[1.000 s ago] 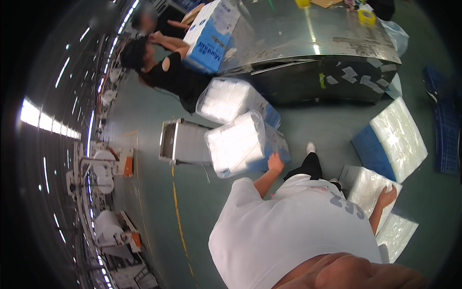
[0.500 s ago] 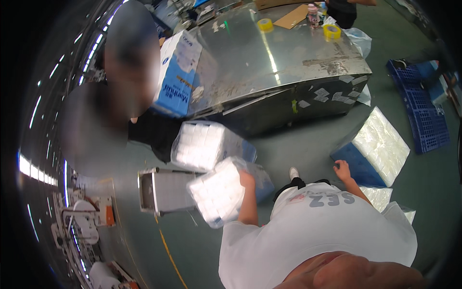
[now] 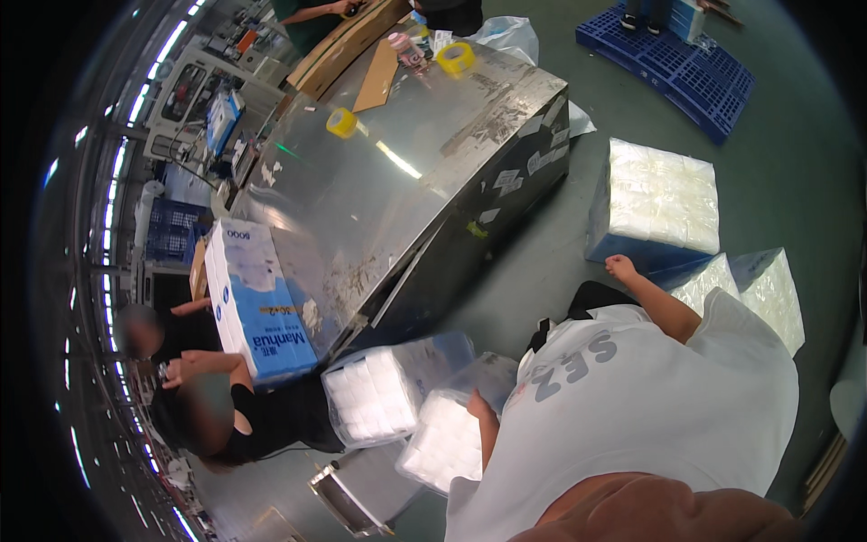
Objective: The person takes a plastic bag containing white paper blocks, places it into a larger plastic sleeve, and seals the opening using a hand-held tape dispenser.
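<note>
Head view: my left hand [image 3: 476,408] presses the shiny soft pack [image 3: 447,440]; my right hand [image 3: 621,267], fingers curled, has left the blue-bottomed pack [image 3: 655,203] beside it.

Floor [image 3: 795,172] open beyond stacked bundle [image 3: 659,203]

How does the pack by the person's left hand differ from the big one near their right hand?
The pack by the left hand lies tilted against another pack, while the big pack near the right hand sits flat on the green floor. The left one looks clear all over; the right one has a blue base. Both hold white rolls in plastic wrap.
</note>
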The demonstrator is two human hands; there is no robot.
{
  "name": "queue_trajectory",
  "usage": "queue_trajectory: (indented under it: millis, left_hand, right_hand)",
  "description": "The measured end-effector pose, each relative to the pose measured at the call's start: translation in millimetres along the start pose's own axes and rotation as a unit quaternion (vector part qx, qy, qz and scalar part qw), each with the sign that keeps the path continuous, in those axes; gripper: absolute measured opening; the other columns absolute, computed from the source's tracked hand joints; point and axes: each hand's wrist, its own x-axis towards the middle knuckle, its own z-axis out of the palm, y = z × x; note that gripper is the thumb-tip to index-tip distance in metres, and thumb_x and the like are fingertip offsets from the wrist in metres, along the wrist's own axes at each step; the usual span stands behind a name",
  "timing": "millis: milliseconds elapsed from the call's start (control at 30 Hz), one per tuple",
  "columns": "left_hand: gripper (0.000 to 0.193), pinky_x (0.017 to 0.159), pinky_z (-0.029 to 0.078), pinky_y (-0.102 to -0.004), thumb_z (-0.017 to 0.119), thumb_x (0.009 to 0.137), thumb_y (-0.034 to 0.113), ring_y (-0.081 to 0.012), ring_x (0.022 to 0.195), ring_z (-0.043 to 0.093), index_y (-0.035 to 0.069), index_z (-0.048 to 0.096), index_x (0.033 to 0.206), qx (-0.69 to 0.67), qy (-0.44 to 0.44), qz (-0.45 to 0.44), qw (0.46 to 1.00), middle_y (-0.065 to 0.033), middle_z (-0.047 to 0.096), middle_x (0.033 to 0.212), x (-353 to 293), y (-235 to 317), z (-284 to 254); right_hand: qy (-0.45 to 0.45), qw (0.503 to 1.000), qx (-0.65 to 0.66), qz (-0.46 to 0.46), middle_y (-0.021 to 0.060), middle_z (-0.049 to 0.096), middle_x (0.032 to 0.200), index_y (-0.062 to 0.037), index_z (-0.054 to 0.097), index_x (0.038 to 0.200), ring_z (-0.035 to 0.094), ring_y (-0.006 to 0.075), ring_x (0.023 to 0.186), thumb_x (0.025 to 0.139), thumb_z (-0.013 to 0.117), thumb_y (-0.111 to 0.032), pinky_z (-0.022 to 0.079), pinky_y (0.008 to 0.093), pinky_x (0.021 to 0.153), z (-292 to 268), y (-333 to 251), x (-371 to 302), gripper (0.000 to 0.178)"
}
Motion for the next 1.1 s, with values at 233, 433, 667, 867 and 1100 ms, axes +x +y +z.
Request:
queue_trajectory:
  millis: [233,433,667,867,1100]
  left_hand:
    - [0.037,0.065,0.044,-0.0397,0.054,0.076,0.026,-0.0315,0.075,0.057,-0.011,0.058,0.08,0.097,-0.005,-0.046,0.994,-0.0215,0.06,0.077,8.2,9.7,7.9]
    - [0.034,0.065,0.045,-0.0398,0.053,0.075,0.024,-0.0316,0.077,0.058,-0.01,0.058,0.081,0.165,-0.011,-0.104,0.981,-0.0219,0.06,0.078,16.3,30.4,4.0]
    - [0.032,0.065,0.045,-0.0406,0.049,0.077,0.023,-0.0322,0.076,0.058,-0.008,0.058,0.079,0.238,-0.092,-0.154,0.955,-0.0217,0.06,0.077,16.4,54.5,4.9]
    - [0.03,0.065,0.045,-0.0414,0.047,0.078,0.022,-0.0327,0.075,0.058,-0.006,0.058,0.078,0.278,-0.157,-0.169,0.932,-0.0216,0.06,0.076,28.9,63.1,4.6]
    - [0.029,0.065,0.045,-0.0422,0.043,0.079,0.02,-0.0333,0.074,0.058,-0.004,0.058,0.076,0.295,-0.18,-0.185,0.92,-0.0214,0.06,0.076,28.1,62.3,1.9]
  right_hand:
    - [-0.093,0.995,-0.001,-0.04,0.0035,0.056,0.067,-0.006,0.052,0.088,0.05,0.0108,0.051,0.081,0.051,-0.03,0.039,0.024,0.043,-12.9,-20.9,52.3,0.025]
    - [-0.221,0.966,-0.005,0.131,0.0118,0.06,0.083,-0.0088,0.043,0.107,0.06,0.0191,0.06,0.082,0.046,-0.033,0.046,0.0262,0.047,-16.3,-91.2,86.1,0.034]
    - [-0.323,0.898,-0.044,0.294,0.0165,0.06,0.088,-0.0094,0.037,0.116,0.059,0.0221,0.062,0.085,0.034,-0.045,0.047,0.0316,0.051,-43.8,-109.2,128.5,0.048]
    - [-0.265,0.92,-0.003,0.288,0.0078,0.059,0.067,-0.0089,0.057,0.089,0.055,0.0152,0.053,0.085,0.034,-0.045,0.044,0.0268,0.048,-51.7,-87.9,141.2,0.043]
    - [-0.221,0.922,0.128,0.289,0.0049,0.058,0.065,-0.0095,0.056,0.086,0.054,0.0131,0.05,0.085,0.04,-0.032,0.04,0.0219,0.04,-49.7,-129.0,168.3,0.028]
